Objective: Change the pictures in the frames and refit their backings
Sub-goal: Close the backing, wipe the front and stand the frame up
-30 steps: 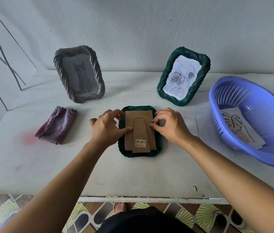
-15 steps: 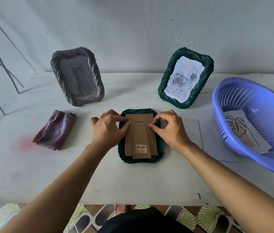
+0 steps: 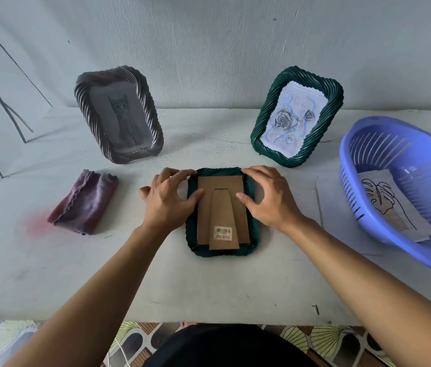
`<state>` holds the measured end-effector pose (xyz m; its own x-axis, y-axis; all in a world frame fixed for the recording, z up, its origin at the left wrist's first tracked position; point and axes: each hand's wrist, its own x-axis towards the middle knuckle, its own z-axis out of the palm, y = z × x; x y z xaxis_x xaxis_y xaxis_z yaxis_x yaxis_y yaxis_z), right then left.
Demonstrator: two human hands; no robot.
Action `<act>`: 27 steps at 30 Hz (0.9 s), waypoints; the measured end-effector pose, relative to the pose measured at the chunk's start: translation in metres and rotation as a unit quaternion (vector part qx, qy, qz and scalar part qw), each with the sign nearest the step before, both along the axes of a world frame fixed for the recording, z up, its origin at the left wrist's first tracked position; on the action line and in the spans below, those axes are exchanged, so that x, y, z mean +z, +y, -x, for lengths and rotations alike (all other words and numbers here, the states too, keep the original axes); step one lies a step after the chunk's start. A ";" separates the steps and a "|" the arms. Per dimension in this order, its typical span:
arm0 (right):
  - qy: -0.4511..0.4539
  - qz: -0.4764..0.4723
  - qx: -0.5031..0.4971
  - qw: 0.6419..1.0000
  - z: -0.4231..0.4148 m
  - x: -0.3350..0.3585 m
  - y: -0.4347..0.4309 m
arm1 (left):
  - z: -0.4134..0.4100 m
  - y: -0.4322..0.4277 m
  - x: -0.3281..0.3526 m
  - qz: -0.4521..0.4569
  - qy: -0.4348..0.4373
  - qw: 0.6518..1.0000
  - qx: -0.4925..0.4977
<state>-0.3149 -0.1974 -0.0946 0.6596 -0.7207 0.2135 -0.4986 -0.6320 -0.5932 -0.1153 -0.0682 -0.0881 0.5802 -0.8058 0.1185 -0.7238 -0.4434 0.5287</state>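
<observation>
Because the cardboard backing (image 3: 205, 205) has to seat inside the face-down frame (image 3: 222, 251), which lies mid-table (image 3: 209, 287) towards the near edge, both thumbs press on it. The left hand (image 3: 168, 201) curls over the frame's far left corner to steady it, while the right hand (image 3: 268, 200) lies loose-fingered across the right rim. The cat frame (image 3: 153, 123) and rose frame (image 3: 324, 128) stand propped by the far edge. A folded cloth (image 3: 84, 202) lies left, and a basket (image 3: 346, 160) at the right edge keeps a leaf drawing (image 3: 383, 200) handy. The tabletop is pale and scuffed, set against a plain wall, with patterned tiles below.
</observation>
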 end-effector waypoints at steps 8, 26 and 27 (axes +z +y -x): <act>-0.008 -0.027 0.004 1.000 -0.003 0.000 -0.005 | -0.008 -0.008 0.008 -0.080 0.046 0.995 -0.032; 0.012 -0.131 -0.013 0.991 -0.013 0.011 -0.022 | -0.018 -0.018 0.018 -0.133 0.095 0.985 -0.050; 0.006 -0.131 -0.012 0.991 -0.012 0.010 -0.021 | -0.019 -0.019 0.018 -0.132 0.099 0.985 -0.052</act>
